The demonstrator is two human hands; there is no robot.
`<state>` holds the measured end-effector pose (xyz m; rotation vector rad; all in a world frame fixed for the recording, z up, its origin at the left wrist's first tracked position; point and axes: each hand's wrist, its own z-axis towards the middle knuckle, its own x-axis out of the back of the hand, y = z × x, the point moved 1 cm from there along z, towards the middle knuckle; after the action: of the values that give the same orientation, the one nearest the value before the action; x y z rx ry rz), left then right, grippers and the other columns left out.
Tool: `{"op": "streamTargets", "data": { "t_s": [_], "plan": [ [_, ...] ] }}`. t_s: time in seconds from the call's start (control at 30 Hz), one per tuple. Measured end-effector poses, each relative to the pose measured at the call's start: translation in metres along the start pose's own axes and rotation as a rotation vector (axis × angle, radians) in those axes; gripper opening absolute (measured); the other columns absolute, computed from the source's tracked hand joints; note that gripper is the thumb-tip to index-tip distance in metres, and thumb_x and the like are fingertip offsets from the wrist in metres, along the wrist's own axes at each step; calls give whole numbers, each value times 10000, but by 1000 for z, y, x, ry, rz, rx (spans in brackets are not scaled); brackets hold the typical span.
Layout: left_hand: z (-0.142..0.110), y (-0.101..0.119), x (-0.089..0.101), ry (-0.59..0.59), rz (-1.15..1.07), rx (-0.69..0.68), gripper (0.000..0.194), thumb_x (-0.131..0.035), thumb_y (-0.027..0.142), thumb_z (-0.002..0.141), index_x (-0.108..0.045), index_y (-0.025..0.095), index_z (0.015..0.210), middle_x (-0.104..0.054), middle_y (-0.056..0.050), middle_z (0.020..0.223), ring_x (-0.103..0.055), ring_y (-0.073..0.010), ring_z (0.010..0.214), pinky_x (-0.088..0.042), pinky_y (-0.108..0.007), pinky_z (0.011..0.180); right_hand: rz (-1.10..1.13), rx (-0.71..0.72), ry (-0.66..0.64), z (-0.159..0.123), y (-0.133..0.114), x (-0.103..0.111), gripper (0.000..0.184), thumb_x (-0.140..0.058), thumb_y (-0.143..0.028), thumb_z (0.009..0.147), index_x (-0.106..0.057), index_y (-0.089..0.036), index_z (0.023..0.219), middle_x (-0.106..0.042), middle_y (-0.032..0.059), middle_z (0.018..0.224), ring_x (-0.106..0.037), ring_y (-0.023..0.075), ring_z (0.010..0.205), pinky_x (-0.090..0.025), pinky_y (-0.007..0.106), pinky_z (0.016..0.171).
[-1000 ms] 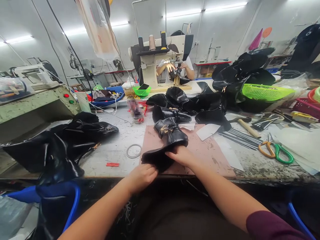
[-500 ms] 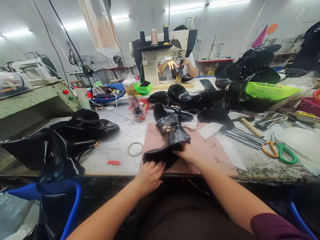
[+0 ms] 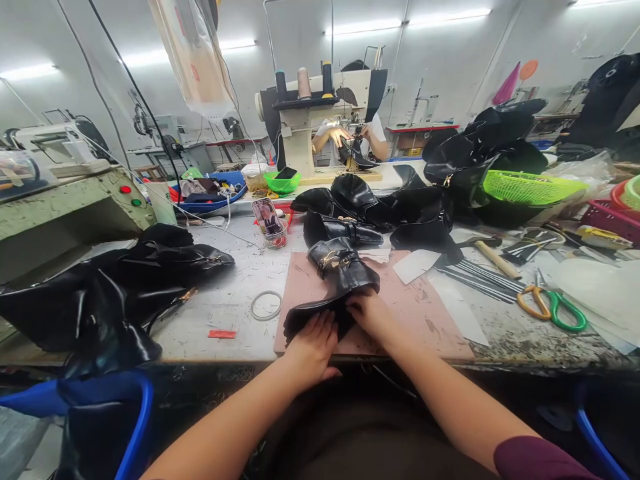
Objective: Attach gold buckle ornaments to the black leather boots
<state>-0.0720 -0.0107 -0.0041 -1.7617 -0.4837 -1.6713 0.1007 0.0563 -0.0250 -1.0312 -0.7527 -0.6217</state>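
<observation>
The boot upper (image 3: 345, 275) stretches forward from you; left hand (image 3: 311, 353) touching, fingers flat and unclamped; right hand (image 3: 374, 319) touching, grip unclear.

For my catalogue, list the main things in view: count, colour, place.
Boot: one, black, over mat
Mat: one, pink, front centre
Other boots: several, black, left and beyond mat
Ring: one, grey, left of mat
Hammer: one, tan handle, right
Scissors: count unclear, orange and green handles, right
Spools: three, dark and beige, back centre
Sewing machines: several, mostly white, background
Co-worker: one, white sleeve, back centre
Left hand: one, bare, on boot
Right hand: one, bare, on boot
</observation>
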Motion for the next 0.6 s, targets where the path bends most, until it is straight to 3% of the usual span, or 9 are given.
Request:
{"op": "streamTargets", "data": {
  "t_s": [0.07,0.1,0.17,0.23,0.3,0.4,0.5,0.6],
  "plan": [
    [6,0,3,-10,-11,34,824,-564,649,712,-504,-11,1202,-473,-284,1283,-434,-386,1206,-341,-458,990,-76,78,19,-6,-5,0,167,-562,-57,761,-685,-140,838,-606,147,1071,-581,251,937,-478,382,839],
    [11,0,5,-28,-16,52,709,-529,610,765,-550,14,1148,-522,-271,1234,-491,-375,1152,-388,-453,942,-111,121,18,-9,-8,0,179,-549,-57,773,-684,-134,861,-595,160,1108,-567,267,963,-469,399,848],
    [24,-4,11,-68,-16,62,407,-446,418,878,-619,75,1014,-615,-213,1113,-583,-316,1033,-450,-408,855,-173,206,2,-13,-11,0,186,-535,-60,792,-681,-127,886,-605,162,1115,-552,287,984,-457,418,853],
    [36,-10,14,-90,-10,33,269,-418,239,883,-630,106,982,-634,-165,1102,-587,-265,1039,-447,-359,874,-224,275,-24,-13,-13,1,185,-522,-66,810,-677,-120,898,-640,155,1052,-557,285,969,-450,417,855],
    [44,-18,14,-96,3,17,311,-454,182,843,-585,79,1106,-558,-173,1238,-498,-267,1174,-395,-348,961,-265,320,-46,-12,-13,1,208,-491,-68,833,-666,-107,937,-659,152,995,-566,274,949,-444,407,863],
    [46,-28,11,-108,37,108,482,-448,203,845,-431,-8,1278,-420,-243,1351,-399,-328,1254,-360,-420,994,-310,338,-68,-10,-11,1,263,-446,-61,851,-630,-78,1038,-667,160,958,-581,263,906,-448,395,853],
    [44,-32,12,-126,51,195,540,-412,267,873,-383,-62,1300,-454,-287,1301,-455,-365,1192,-386,-461,949,-333,318,-83,-11,-10,1,313,-419,-57,854,-583,-49,1120,-665,172,958,-583,265,904,-448,393,850],
    [47,-30,14,-149,50,210,468,-372,238,884,-461,-38,1251,-503,-264,1264,-483,-344,1159,-393,-447,935,-326,308,-107,-12,-12,3,325,-423,-59,852,-575,-67,1139,-647,169,1041,-567,255,973,-428,377,893]
  ]
}}
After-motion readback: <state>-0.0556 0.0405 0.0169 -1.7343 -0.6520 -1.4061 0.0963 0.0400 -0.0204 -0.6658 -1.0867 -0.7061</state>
